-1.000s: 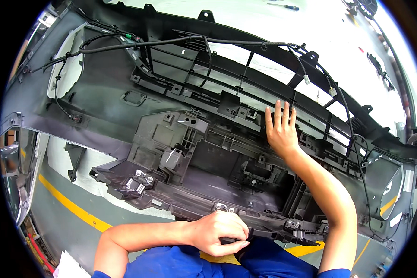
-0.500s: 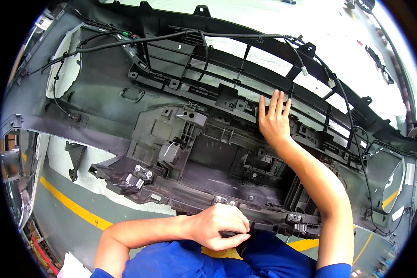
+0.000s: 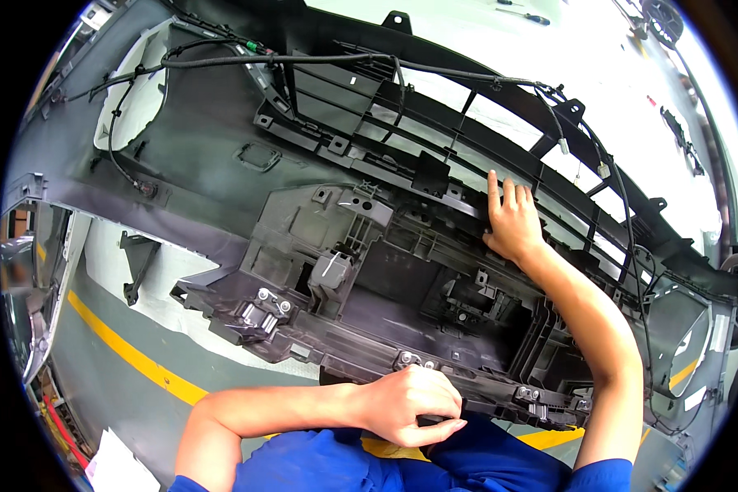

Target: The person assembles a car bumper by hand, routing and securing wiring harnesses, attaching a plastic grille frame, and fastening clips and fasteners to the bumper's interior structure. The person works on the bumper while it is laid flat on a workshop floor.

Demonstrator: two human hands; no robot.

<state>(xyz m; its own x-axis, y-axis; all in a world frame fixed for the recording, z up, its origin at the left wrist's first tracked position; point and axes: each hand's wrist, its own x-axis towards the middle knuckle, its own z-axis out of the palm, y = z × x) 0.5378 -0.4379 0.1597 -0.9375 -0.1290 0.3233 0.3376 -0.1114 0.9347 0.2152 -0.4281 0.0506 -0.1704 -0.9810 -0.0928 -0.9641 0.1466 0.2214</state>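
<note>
A large black car bumper (image 3: 213, 197) lies inner side up before me, with a slatted grille (image 3: 500, 156) along its far part. Fixed to its middle is a black plastic frame (image 3: 303, 234) with a deep rectangular recess. My right hand (image 3: 515, 225) rests on the rail between grille and frame, its index finger straight and the other fingers slightly bent. At the frame's near edge, my left hand (image 3: 414, 406) is closed, thumb beneath curled fingers. Something dark shows between them; what it is I cannot make out. Metal brackets with bolts (image 3: 262, 307) sit along that edge.
A black wiring harness (image 3: 328, 59) runs across the grille and down both sides, with loose connectors (image 3: 563, 146) hanging. A screwdriver (image 3: 535, 18) lies on the white surface beyond. White papers (image 3: 121, 463) are at lower left. Yellow lines (image 3: 139, 353) mark the grey floor.
The whole view has shifted, so the bumper appears farther right and lower. My right hand's fingers have bent a little, with the index still stretched. The left hand keeps its place at the frame's edge.
</note>
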